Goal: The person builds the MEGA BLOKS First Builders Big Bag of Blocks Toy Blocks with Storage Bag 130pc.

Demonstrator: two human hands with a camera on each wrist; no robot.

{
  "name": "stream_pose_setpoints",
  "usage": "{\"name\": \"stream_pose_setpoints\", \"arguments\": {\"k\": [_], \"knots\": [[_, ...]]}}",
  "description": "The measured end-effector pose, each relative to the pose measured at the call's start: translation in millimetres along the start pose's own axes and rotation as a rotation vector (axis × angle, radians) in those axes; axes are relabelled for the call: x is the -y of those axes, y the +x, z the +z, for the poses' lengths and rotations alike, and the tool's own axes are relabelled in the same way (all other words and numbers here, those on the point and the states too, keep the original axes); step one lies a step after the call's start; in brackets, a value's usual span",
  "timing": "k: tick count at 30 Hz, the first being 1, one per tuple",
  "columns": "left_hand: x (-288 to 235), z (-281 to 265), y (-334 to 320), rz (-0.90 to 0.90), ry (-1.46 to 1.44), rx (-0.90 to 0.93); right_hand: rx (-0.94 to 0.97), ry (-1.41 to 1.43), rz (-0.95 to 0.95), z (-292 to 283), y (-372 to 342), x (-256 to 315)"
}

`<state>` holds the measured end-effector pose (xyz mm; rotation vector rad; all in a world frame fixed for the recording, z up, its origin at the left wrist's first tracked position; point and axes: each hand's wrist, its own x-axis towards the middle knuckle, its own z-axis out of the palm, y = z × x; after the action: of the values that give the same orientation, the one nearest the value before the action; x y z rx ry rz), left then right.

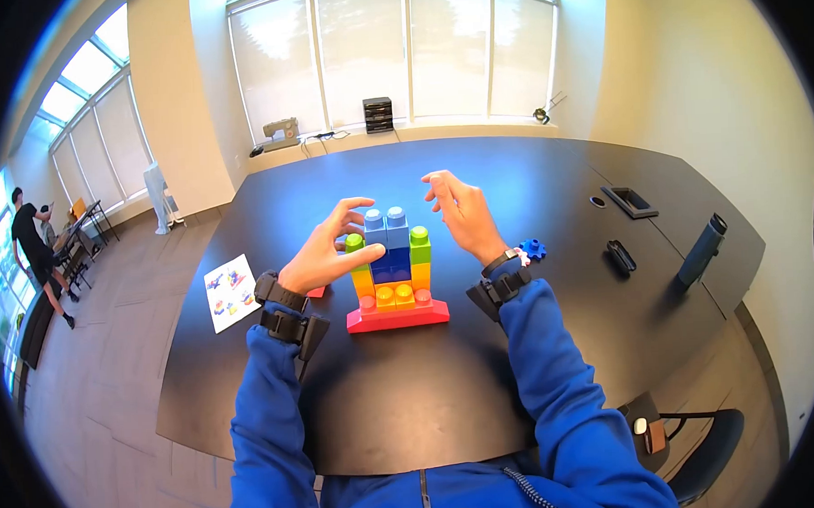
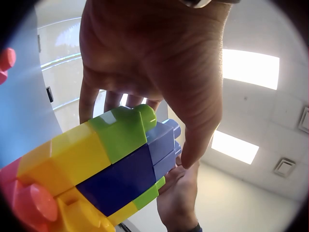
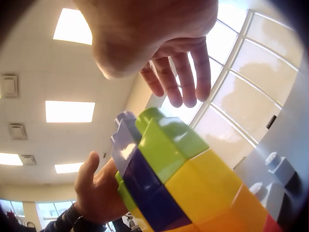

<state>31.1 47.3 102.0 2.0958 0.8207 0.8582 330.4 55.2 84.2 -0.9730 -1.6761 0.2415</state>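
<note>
A tower of toy building blocks stands upright on the table, on a long red base (image 1: 397,318). Yellow and green blocks (image 1: 419,238) form its sides, with a dark blue block (image 1: 391,266) between them. Two light blue blocks (image 2: 162,140) sit side by side on top. My left hand (image 1: 325,248) is at the tower's left side, thumb in front and fingers spread behind, beside the top blocks. To the right of the tower, my right hand (image 1: 464,217) hovers apart from it, fingers loosely bent and holding nothing.
A sheet with colored pictures (image 1: 232,293) lies at left. A red block (image 1: 317,292) shows partly beside the left wrist. Right of the right wrist is a blue gear-shaped piece (image 1: 534,248). Farther right are a black case (image 1: 621,258) and a dark bottle (image 1: 702,250).
</note>
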Motion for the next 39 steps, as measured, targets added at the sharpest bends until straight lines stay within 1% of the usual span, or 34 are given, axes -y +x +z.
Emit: {"name": "stream_pose_setpoints", "arguments": {"k": [1,2,4,5,6,7,8,9,10,11,12,14,17,18,20,21,23,25,26,27,28,29,30,31,32,34,37,39], "knots": [[1,-1,0,0.019,-0.011,-0.01,-0.009,-0.034,0.061,1,0,-13],[0,-1,0,0.024,-0.005,-0.004,-0.018,-0.034,0.06,5,-3,-31],[-2,-3,1,0.054,-0.03,-0.009,0.174,-0.106,-0.044,20,-15,-78],[0,-4,2,0.058,-0.024,-0.002,0.164,-0.107,-0.044,31,-23,-100],[6,-5,3,0.083,-0.015,-0.026,0.216,-0.227,-0.131,45,-33,-121],[8,-5,4,0.107,-0.007,-0.05,0.268,-0.347,-0.217,54,-38,-124],[10,-5,5,0.108,-0.003,-0.046,0.262,-0.346,-0.216,60,-40,-129],[13,-6,5,0.115,-0.03,-0.06,0.382,-0.319,-0.133,65,-41,-133],[14,-7,4,0.121,-0.058,-0.076,0.503,-0.291,-0.051,69,-42,-133],[14,-9,3,0.12,-0.056,-0.08,0.53,-0.3,0.015,64,-45,-117],[15,-11,4,0.128,-0.06,-0.075,0.533,-0.3,0.01,65,-44,-111],[14,-12,3,0.135,-0.069,-0.075,0.5,-0.46,0.015,68,-45,-120],[14,-13,2,0.114,-0.055,-0.073,0.52,-0.389,0.041,71,-44,-143],[18,-13,3,0.114,-0.047,-0.067,0.522,-0.39,0.038,70,-46,-150],[27,-15,6,0.116,-0.038,-0.065,0.545,-0.392,-0.058,69,-48,-151],[32,-16,7,0.12,-0.032,-0.038,0.546,-0.393,-0.061,69,-47,-151],[42,-15,10,0.126,-0.026,-0.013,0.564,-0.32,-0.082,67,-42,-126],[53,-8,15,-0.006,-0.204,-0.059,0.584,-0.244,-0.102,65,-38,-103],[60,-4,16,-0.005,-0.204,-0.062,0.594,-0.206,-0.112,67,-37,-100],[67,3,16,-0.133,-0.268,-0.079,0.596,-0.205,-0.113,69,-37,-97],[78,8,17,-0.26,-0.333,-0.096,0.631,-0.056,-0.061,71,-37,-96],[109,12,23,-0.259,-0.334,-0.097,0.664,0.092,-0.008,72,-37,-95],[150,13,32,-0.291,-0.454,-0.001,0.665,0.09,-0.01,73,-38,-94],[144,14,33,-0.32,-0.573,0.096,0.624,0.081,-0.006,75,-39,-93],[139,15,31,-0.317,-0.574,0.094,0.582,0.073,-0.002,76,-39,-92],[123,21,23,-0.293,-0.701,0.196,0.577,0.069,-0.016,77,-36,-94],[117,23,24,-0.272,-0.665,0.211,0.585,0.057,-0.037,75,-32,-98],[115,20,22,-0.293,-0.661,0.207,0.598,0.046,-0.049,70,-32,-98]]}}
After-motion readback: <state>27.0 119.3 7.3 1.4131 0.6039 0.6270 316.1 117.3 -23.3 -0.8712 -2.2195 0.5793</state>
